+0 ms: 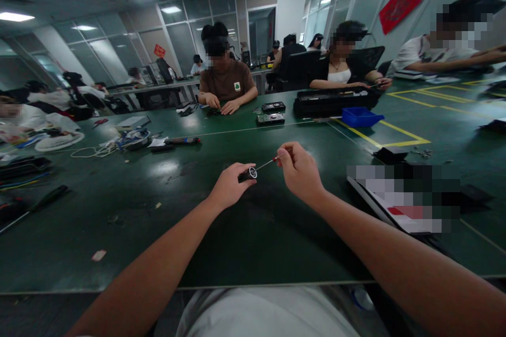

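Observation:
Just above the middle of the green table, my left hand (230, 187) is closed around a small black cylinder (245, 174). A silvery ring shows at the cylinder's end, which faces right. My right hand (297, 171) grips a screwdriver (275, 159) by its reddish handle, mostly hidden under the fingers. Its thin metal shaft slants down to the left, and the tip meets the cylinder's ringed end. Whether the tip sits inside a screw there is too small to tell.
Across the green table (158, 231) lie hard drives (272, 113), a blue tray (360, 116) and a black-handled tool (184, 140). A white-edged pad (391, 205) lies right of my right forearm. At left is a long screwdriver (43, 202). Co-workers sit opposite.

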`<control>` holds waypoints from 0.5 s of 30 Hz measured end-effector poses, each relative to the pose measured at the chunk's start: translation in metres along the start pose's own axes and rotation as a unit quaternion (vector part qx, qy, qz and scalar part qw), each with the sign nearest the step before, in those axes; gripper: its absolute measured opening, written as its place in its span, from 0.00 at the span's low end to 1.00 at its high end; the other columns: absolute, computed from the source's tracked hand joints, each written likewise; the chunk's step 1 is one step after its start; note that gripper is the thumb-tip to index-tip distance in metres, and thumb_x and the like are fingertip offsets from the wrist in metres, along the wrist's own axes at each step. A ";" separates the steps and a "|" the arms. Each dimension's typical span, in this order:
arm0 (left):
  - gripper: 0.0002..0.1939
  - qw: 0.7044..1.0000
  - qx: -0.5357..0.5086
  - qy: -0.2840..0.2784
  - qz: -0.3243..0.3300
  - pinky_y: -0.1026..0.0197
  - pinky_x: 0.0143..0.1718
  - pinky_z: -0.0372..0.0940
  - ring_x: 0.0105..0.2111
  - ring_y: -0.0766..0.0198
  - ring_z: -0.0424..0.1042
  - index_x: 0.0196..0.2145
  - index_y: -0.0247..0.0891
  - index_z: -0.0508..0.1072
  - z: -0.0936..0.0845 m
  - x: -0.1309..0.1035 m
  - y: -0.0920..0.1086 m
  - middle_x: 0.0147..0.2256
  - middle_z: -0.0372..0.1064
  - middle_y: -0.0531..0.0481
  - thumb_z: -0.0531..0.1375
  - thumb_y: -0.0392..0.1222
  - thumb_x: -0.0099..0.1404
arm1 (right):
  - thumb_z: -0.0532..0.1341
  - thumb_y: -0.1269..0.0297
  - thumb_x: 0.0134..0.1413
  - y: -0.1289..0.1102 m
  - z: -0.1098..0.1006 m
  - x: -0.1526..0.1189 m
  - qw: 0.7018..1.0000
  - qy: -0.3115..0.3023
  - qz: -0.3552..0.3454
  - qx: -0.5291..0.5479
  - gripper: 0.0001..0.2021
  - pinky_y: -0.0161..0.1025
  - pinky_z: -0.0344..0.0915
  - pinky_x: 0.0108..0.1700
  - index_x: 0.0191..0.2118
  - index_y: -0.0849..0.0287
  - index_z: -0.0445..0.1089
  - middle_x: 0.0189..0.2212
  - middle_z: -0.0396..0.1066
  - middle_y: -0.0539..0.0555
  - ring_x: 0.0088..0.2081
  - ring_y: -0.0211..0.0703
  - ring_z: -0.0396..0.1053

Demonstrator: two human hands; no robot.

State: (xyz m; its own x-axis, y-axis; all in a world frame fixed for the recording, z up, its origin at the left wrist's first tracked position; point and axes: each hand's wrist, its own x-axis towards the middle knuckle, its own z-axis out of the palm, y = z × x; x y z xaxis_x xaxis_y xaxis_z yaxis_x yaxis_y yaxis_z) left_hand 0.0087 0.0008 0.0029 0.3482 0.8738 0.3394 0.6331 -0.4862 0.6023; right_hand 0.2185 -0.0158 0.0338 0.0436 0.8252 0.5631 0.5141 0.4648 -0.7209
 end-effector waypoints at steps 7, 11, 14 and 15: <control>0.24 1.000 -0.002 -0.014 -0.004 0.54 0.53 0.64 0.48 0.57 0.71 0.56 0.44 0.73 0.001 -0.001 0.000 0.49 0.72 0.48 0.66 0.39 0.62 | 0.51 0.57 0.66 -0.002 -0.002 0.000 1.000 -0.010 -0.005 -0.022 0.10 0.41 0.58 0.32 0.37 0.54 0.64 0.25 0.70 0.51 0.27 0.43 0.67; 0.24 1.000 -0.005 -0.018 -0.004 0.53 0.54 0.64 0.49 0.57 0.70 0.57 0.45 0.72 0.001 -0.001 0.001 0.49 0.72 0.48 0.66 0.39 0.63 | 0.51 0.58 0.66 -0.003 -0.003 0.000 0.999 -0.017 -0.013 -0.027 0.10 0.41 0.57 0.32 0.37 0.55 0.64 0.25 0.70 0.51 0.27 0.44 0.67; 0.23 1.000 -0.004 -0.022 -0.001 0.53 0.54 0.63 0.49 0.57 0.70 0.56 0.44 0.72 0.001 -0.001 0.001 0.50 0.72 0.48 0.65 0.39 0.63 | 0.51 0.58 0.66 -0.003 -0.003 0.001 0.999 -0.013 -0.010 -0.039 0.10 0.41 0.57 0.32 0.36 0.55 0.64 0.26 0.71 0.52 0.27 0.44 0.67; 0.23 1.000 -0.003 -0.023 -0.003 0.53 0.54 0.63 0.49 0.57 0.70 0.56 0.44 0.73 0.001 -0.001 0.001 0.50 0.72 0.47 0.65 0.39 0.63 | 0.51 0.58 0.66 -0.003 -0.003 0.001 0.999 -0.011 -0.006 -0.045 0.10 0.41 0.56 0.32 0.36 0.55 0.64 0.26 0.71 0.52 0.27 0.44 0.67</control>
State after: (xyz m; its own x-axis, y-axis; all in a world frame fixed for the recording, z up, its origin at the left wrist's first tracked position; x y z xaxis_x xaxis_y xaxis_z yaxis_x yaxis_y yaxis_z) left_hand 0.0098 -0.0007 0.0021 0.3769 0.8757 0.3019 0.6310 -0.4813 0.6084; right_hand 0.2194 -0.0170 0.0381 0.0189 0.8275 0.5611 0.5899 0.4439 -0.6745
